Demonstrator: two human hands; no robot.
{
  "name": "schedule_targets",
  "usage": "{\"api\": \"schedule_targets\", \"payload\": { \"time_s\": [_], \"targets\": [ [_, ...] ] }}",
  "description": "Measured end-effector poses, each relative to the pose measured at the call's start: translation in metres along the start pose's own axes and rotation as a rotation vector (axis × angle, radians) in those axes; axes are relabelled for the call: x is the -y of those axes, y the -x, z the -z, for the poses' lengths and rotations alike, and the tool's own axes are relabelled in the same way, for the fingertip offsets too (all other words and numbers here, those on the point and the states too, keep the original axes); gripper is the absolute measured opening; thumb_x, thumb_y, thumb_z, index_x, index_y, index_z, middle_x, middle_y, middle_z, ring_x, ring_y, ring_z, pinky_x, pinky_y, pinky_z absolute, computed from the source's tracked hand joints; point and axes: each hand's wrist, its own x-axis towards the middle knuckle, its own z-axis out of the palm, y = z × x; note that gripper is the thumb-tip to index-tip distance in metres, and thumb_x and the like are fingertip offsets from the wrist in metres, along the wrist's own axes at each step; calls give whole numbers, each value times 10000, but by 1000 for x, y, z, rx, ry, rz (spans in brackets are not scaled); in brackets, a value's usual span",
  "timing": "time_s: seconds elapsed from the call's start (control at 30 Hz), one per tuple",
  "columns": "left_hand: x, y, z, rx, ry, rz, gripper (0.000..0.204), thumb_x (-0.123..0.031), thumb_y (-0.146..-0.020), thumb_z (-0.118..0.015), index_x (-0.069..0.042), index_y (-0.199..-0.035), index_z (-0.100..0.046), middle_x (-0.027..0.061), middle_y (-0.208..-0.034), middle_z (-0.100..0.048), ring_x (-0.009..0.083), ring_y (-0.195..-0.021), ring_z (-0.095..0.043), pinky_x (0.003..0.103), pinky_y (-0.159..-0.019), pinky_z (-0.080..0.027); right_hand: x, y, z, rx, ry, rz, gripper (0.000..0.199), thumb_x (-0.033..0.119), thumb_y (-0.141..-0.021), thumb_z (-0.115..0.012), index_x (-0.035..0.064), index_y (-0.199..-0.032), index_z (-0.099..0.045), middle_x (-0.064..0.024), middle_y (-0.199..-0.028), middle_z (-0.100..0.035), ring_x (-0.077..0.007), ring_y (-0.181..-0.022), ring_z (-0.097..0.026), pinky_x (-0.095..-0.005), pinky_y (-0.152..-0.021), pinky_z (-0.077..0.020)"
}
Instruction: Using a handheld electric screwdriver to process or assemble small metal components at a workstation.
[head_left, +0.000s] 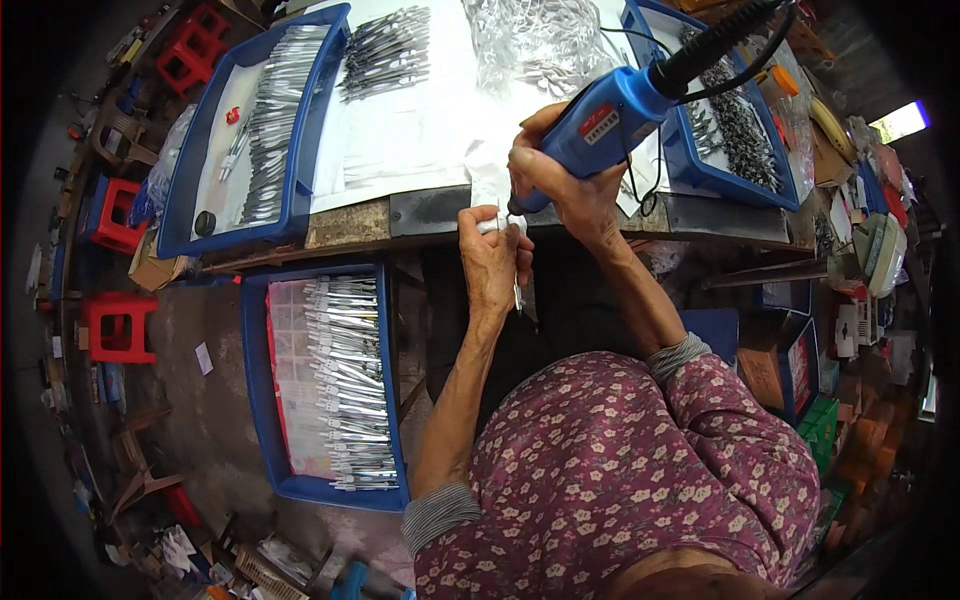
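A blue electric screwdriver (605,122) is gripped in my right hand (578,195), tilted so that its tip points down and left. My left hand (488,262) is closed at the table's front edge, just below the tip. From its fingers a slim silvery metal piece (518,296) sticks out downward; its upper part is hidden by the fingers and its exact kind is unclear. Something white lies around my left fingertips, against a strip of white cloth or paper (488,180) on the edge. The screwdriver's tip meets the work there, though the contact is hidden.
Blue trays with rows of slim metal pieces stand at the table's left (300,160), at its right (690,150) and below its left end (262,400). Dark slim pieces (388,52) and clear plastic bags (520,40) lie on white paper. Red stools (120,328) stand at far left.
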Motion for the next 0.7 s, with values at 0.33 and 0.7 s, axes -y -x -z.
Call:
{"api": "schedule_targets", "payload": {
  "time_s": [0.33, 0.7],
  "targets": [
    [0, 0, 0, -11, 34, 40, 242, -47, -844, -481, -37, -1015, -310, 62, -593, -516, 77, -431, -449, 196, -327, -321, -5, 0, -1, -9, 93, 17, 120, -69, -686, -575, -26, -787, -526, -68, -597, -544, -119, -483, -537, -234, -441, -446],
    [2, 1, 0, -24, 42, 30, 254, -110, -832, -497, -47, -995, -312, 49, -603, -502, 67, -450, -434, 194, -356, -337, -17, 3, -5, 63, 160, 32, 171, -57, -684, -593, -15, -833, -520, -55, -636, -563, -95, -509, -544, -214, -447, -447]
  ]
}}
